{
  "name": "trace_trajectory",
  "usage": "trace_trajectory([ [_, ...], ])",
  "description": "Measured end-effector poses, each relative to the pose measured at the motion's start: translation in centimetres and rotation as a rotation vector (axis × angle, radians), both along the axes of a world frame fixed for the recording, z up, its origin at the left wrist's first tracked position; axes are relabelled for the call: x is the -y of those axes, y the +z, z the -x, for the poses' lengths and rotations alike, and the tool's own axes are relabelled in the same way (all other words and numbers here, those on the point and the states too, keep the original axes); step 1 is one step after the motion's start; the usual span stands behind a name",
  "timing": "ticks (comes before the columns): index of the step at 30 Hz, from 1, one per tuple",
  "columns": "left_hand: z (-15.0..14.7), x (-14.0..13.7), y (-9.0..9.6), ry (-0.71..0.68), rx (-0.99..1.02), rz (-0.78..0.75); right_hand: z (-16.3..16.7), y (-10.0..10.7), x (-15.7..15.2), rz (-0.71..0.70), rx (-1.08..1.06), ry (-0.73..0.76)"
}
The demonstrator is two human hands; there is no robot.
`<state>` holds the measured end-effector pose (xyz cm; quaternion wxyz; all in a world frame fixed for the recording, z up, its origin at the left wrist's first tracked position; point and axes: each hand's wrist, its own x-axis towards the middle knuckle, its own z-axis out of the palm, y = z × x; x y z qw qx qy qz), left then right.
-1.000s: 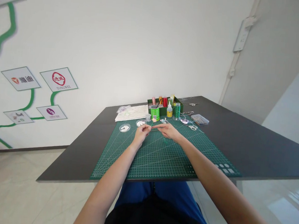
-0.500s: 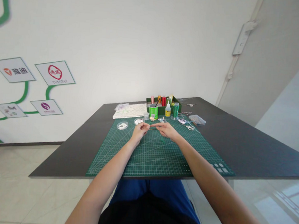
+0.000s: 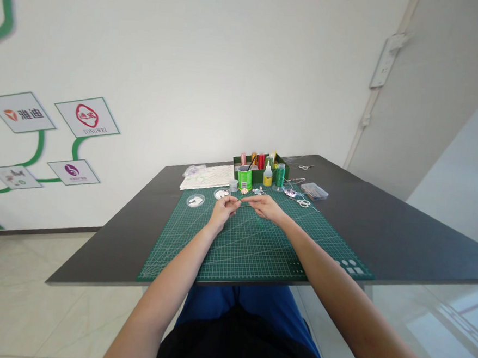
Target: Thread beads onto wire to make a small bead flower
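Note:
Above the far half of the green cutting mat (image 3: 233,255), my two hands meet at the fingertips. My left hand (image 3: 224,209) is closed in a pinch, with a small dark tip showing at its fingers. My right hand (image 3: 266,208) has its index finger stretched towards that tip, thumb and other fingers curled beneath. A thin stick-like piece (image 3: 245,205) runs between the hands. Below the right palm hangs a faint strand of green thread (image 3: 259,221). What exactly the fingers pinch is too small to make out.
Beyond the hands stand a green can (image 3: 244,178), a glue bottle (image 3: 267,175), a green thread spool (image 3: 280,175) and a box of spools (image 3: 259,176). White scissors (image 3: 303,203) and a clear case (image 3: 314,191) lie right; shallow dishes (image 3: 195,200) and white sheets (image 3: 208,177) left.
Both hands keep nearly the same pose, fingertips together. The whole view has shifted very slightly; nothing on the table has moved.

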<state>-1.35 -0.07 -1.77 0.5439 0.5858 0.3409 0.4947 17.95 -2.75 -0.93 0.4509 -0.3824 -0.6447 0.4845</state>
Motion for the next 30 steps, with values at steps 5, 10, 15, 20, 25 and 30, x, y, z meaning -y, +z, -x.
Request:
trace_trajectory([
  [5, 0.00, 0.12, 0.06, -0.061, 0.010, 0.026, -0.05, -0.19, -0.10, -0.007, -0.001, 0.004],
  [10, -0.10, 0.00, -0.01, -0.078, 0.049, 0.015, -0.13, -0.20, -0.13, -0.012, -0.002, 0.009],
  [15, -0.13, 0.00, 0.07, -0.079, 0.061, 0.040, -0.11, -0.18, -0.13, -0.029, -0.009, -0.003],
  [20, -0.10, 0.18, 0.29, -0.117, 0.078, 0.033, -0.16, -0.20, -0.16, -0.034, -0.025, -0.006],
  [25, -0.04, 0.22, 0.29, -0.135, 0.076, 0.025, -0.23, -0.30, -0.35, -0.043, -0.018, -0.012],
  [30, -0.01, -0.18, -0.14, -0.115, 0.066, 0.026, -0.14, -0.35, -0.40, -0.026, -0.019, -0.017],
])
